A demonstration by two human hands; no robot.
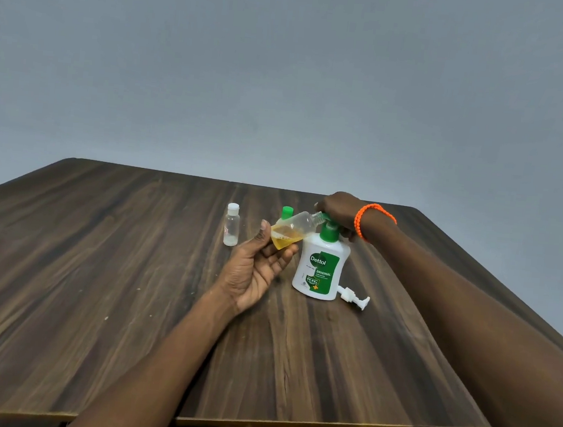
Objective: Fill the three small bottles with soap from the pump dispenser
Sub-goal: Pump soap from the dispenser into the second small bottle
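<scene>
1. a capped clear bottle [232, 225] stands upright on the wooden table [129, 284], left of the hands.
2. the left hand [256, 273] grips a tilted bottle [294, 230] part filled with yellow soap, its open neck at the pump spout.
3. behind it, a green-capped bottle [287, 213].
4. the right hand [339, 210], orange bracelet [369, 218] at the wrist, closes over the dettol dispenser [321, 268] pump.
5. a white pump head [354, 298] lies just right of the dispenser.

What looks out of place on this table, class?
A loose white pump head lies on its side on the table beside the Dettol dispenser, which already carries a green pump. No spill shows.
</scene>
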